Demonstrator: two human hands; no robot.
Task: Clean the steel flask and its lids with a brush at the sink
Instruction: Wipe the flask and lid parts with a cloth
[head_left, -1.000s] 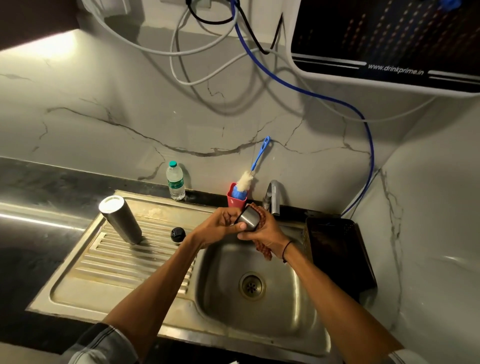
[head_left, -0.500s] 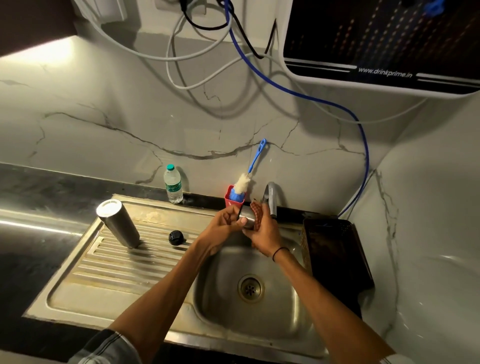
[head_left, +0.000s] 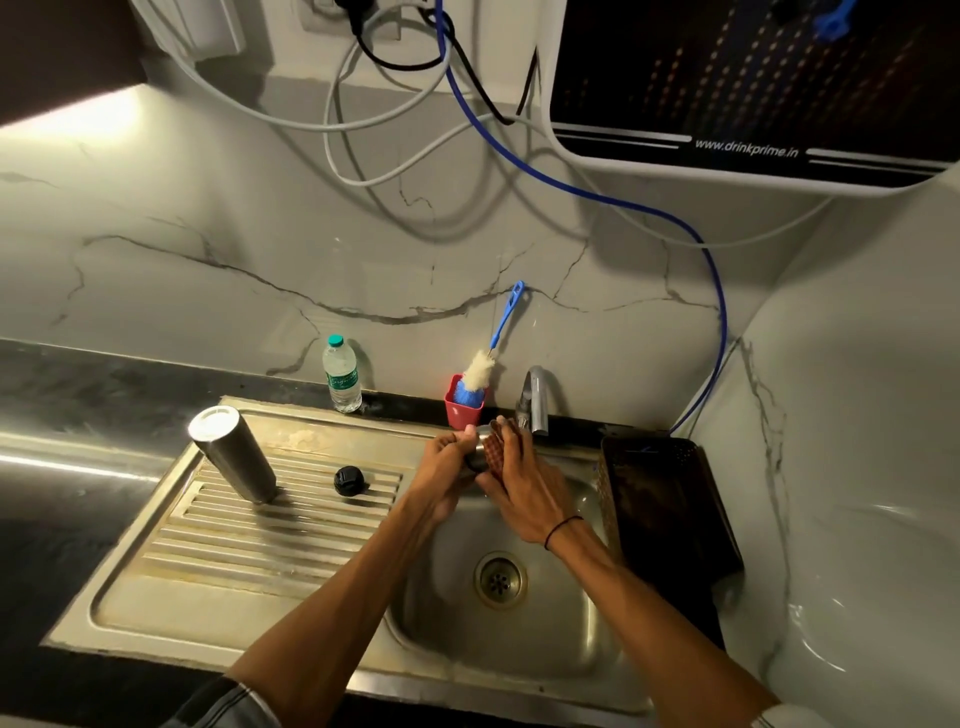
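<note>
Left hand (head_left: 451, 460) curls its fingers round a small cylindrical steel cup-lid (head_left: 479, 451), held just below and in front of the chrome tap (head_left: 535, 397). Right hand (head_left: 524, 493) presses a reddish-brown woven scrub pad (head_left: 500, 448) against the lid's far side, its fingers wrapped over the pad; whether water is running from the tap cannot be told. Both hands meet above the back edge of the stainless-steel sink basin (head_left: 571, 613), which lies directly in front of the tap.

To the left of the tap, on the ribbed draining board, lies a small round black stopper lid (head_left: 348, 479); further left on the same board stands the tall cylindrical steel flask (head_left: 235, 454), apart from the stopper, tilted in this wide-angle view. Just left of the tap, touching the wall, a blue-handled white bottle brush (head_left: 485, 364) rests upright in a red plastic cup (head_left: 464, 408). A clear plastic water bottle with a green cap (head_left: 342, 374) stands further left again, on the dark stone desk (head_left: 78, 384). A dark rectangular basket (head_left: 670, 499) sits just to the right of the tap.

Judged stage: early to middle. One lid is under scrubbing, with a pad and not the brush. The flask body and black stopper appear to await cleaning, and the bottle brush is not in use.
</note>
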